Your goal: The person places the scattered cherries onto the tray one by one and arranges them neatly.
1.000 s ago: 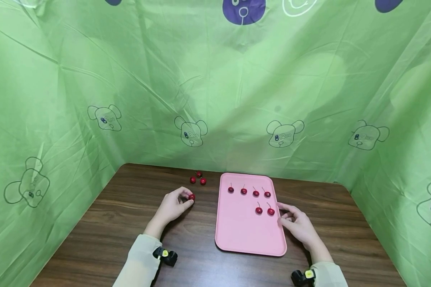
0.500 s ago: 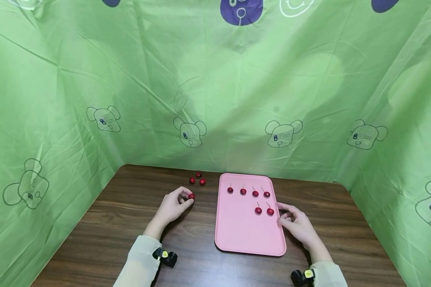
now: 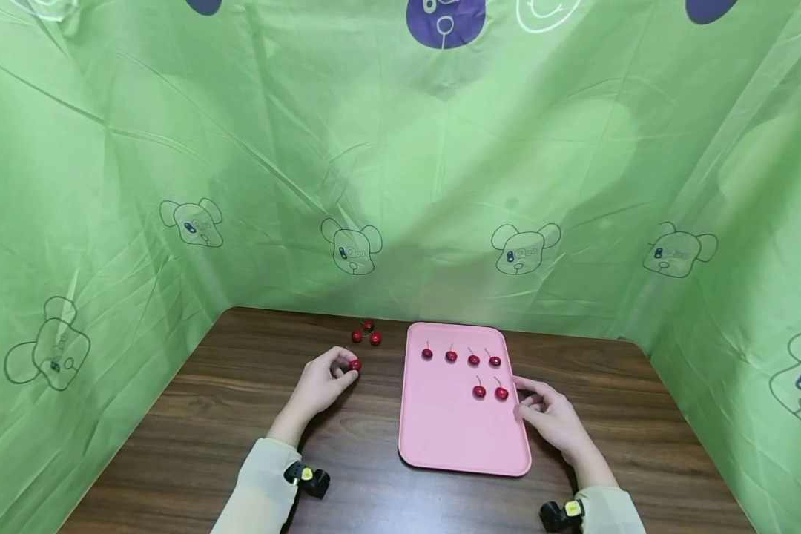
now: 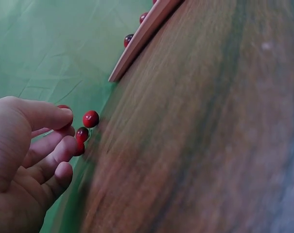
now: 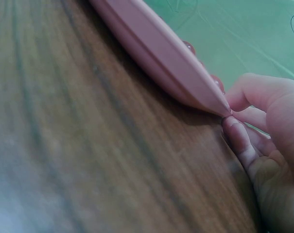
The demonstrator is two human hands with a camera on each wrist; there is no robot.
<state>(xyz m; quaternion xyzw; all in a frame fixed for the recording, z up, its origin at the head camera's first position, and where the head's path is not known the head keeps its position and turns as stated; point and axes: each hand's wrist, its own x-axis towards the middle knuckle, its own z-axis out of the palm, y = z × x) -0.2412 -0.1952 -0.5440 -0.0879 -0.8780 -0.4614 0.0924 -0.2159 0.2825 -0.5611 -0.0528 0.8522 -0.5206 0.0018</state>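
My left hand (image 3: pixel 320 382) pinches a red cherry (image 3: pixel 354 365) between thumb and fingertips, close over the table left of the pink tray (image 3: pixel 457 437). In the left wrist view the thumb partly covers that cherry. Just beyond this hand, three more cherries (image 3: pixel 375 338) lie in a cluster on the wood. At the tray's right side, my right hand (image 3: pixel 550 417) holds the rim, with thumb and fingertips meeting at the edge in the right wrist view. Several stemmed cherries (image 3: pixel 451 356) form a row across the far part of the tray. Two others (image 3: pixel 479 391) sit nearer, at its right.
The dark wooden table (image 3: pixel 207 415) has rounded far corners. Green cloth (image 3: pixel 440 178) printed with bear faces hangs behind it and along both sides. Each sleeved wrist wears a small black camera (image 3: pixel 317 482).
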